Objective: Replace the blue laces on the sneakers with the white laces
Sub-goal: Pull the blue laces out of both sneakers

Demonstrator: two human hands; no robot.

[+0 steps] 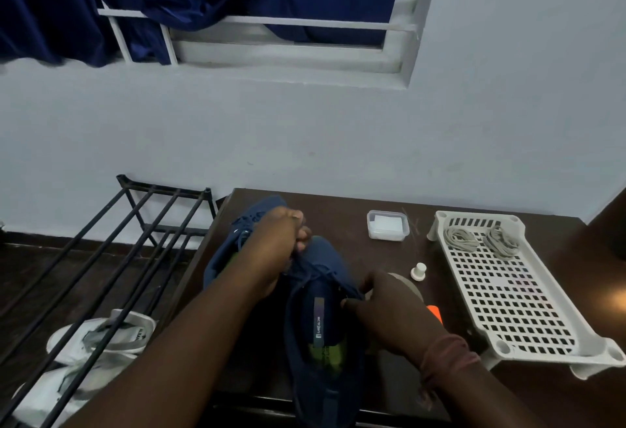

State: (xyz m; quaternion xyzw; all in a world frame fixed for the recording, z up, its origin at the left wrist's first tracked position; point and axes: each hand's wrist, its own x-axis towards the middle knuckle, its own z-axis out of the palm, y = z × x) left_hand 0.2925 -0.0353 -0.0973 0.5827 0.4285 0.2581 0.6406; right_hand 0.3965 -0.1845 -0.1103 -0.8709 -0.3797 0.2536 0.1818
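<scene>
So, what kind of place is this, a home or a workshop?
Probably a room in a home: a curtained window in the painted wall, a metal shoe rack with white shoes under it, and a small dark table.

A dark brown table [355, 221] stood against a pale wall. On it lay two blue sneakers [318, 326], side by side at the left, toes toward the wall. To their right sat a small clear lidded box [388, 225] near the far edge. A small white knob [418, 271] stood nearer the middle, and an orange thing [434, 311] showed just beside the near sneaker, mostly hidden. A white perforated tray [515, 295] rested at the right, holding two bundles of pale laces [481, 239] at its far end. Left of the table, a black rack [135, 224] stood on the dark floor [40, 275], with white shoes [98, 343] beneath its bars.
</scene>
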